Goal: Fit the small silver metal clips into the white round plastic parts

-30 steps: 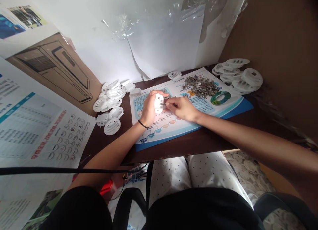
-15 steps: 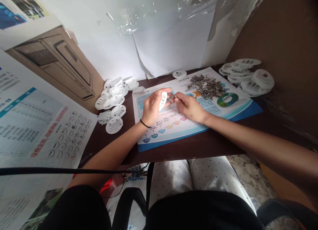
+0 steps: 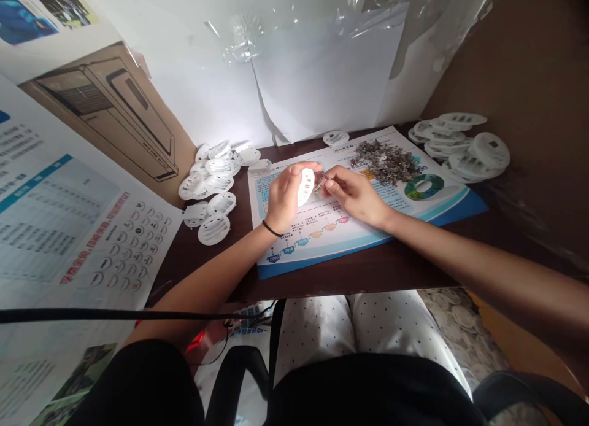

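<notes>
My left hand (image 3: 284,196) is closed round a white round plastic cover (image 3: 306,187) with slots, held on edge above the printed sheet (image 3: 331,237). Close to its right side, my right hand (image 3: 356,196) pinches a small metal piece (image 3: 326,177) between thumb and fingertips. Its exact shape is too small to make out. A few more tiny metal bits show between the two hands. Behind my right hand a heap of small metal parts (image 3: 385,162) lies on the sheet.
Slotted white covers are piled at the left (image 3: 216,179) and right (image 3: 478,153) of the dark table (image 3: 294,290); a single cover (image 3: 335,138) lies at the back. A cardboard box side (image 3: 133,116) and a white-papered wall (image 3: 317,76) enclose the table. A black cable (image 3: 115,315) crosses the lower left.
My right hand has shifted slightly, and the white cover in my left hand has turned so more of its slotted face shows. The whole view has moved a little.
</notes>
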Motion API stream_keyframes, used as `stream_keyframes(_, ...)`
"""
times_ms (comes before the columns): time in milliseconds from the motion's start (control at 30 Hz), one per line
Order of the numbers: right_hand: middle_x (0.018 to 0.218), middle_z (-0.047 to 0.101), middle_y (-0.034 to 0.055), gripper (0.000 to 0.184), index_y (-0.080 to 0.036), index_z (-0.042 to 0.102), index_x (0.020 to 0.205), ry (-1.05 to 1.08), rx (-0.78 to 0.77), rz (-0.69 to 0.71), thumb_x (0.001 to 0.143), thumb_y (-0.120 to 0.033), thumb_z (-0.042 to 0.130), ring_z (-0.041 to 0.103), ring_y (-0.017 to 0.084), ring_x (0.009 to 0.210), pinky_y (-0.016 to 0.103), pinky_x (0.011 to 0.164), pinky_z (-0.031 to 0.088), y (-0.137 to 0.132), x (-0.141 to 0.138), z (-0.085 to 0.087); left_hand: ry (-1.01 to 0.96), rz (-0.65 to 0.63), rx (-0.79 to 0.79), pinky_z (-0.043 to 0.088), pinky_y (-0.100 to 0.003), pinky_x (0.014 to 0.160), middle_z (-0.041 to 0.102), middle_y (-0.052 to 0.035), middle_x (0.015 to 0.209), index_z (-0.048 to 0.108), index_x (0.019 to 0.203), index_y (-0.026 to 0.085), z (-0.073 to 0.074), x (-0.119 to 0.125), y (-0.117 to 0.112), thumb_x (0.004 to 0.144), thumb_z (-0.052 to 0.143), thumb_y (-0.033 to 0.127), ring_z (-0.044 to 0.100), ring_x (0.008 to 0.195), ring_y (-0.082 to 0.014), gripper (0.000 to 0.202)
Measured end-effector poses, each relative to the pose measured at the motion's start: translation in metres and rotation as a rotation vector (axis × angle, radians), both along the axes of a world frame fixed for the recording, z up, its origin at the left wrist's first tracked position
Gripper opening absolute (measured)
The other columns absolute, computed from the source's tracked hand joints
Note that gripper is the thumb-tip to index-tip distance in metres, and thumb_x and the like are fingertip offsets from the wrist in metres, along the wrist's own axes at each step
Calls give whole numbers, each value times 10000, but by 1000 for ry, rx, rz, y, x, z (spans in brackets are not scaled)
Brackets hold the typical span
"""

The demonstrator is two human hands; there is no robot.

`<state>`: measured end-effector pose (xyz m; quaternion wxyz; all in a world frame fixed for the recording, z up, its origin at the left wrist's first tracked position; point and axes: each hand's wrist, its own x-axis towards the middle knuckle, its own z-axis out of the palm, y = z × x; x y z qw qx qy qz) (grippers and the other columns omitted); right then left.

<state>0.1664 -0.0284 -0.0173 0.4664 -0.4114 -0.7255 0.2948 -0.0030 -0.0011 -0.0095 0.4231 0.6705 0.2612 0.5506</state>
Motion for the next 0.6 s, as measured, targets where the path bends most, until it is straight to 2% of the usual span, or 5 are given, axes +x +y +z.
stream_keyframes(100, 617, 482, -21, 292, -207, 547, 834, -150, 15, -131, 938, -440, 406, 406, 117, 572, 280, 594, 364, -3, 0, 3, -57, -4, -123, 578, -353, 754, 712, -67, 982, 637, 965, 208, -2, 0, 3, 930, 356, 611, 695, 836, -180, 492)
stream_keyframes(167, 584, 459, -23, 271, -193, 577, 824, -246, 23, -177, 927, -372, 402, 377, 115, 544, 282, 589, 350, -6, -2, 4, -98, 14, -139, 573, -332, 712, 700, -58, 909, 621, 932, 206, -6, 0, 6, 909, 400, 620, 683, 765, -164, 470)
stream_keyframes(333, 615, 520, -3, 249, -188, 623, 820, -402, 53, -106, 893, -293, 409, 408, 118, 553, 278, 615, 340, -11, -13, 2, -96, 11, -55, 536, -302, 693, 673, -42, 851, 651, 937, 214, -14, -2, 13, 897, 472, 552, 636, 722, -141, 385)
stream_keyframes(600, 558, 473, -14, 257, -199, 607, 736, -465, 39, -151, 886, -284, 416, 360, 116, 522, 272, 599, 301, -13, -22, 4, -85, -84, -26, 515, -324, 679, 701, -63, 899, 625, 879, 204, -12, 2, 7, 914, 452, 471, 627, 748, -165, 321)
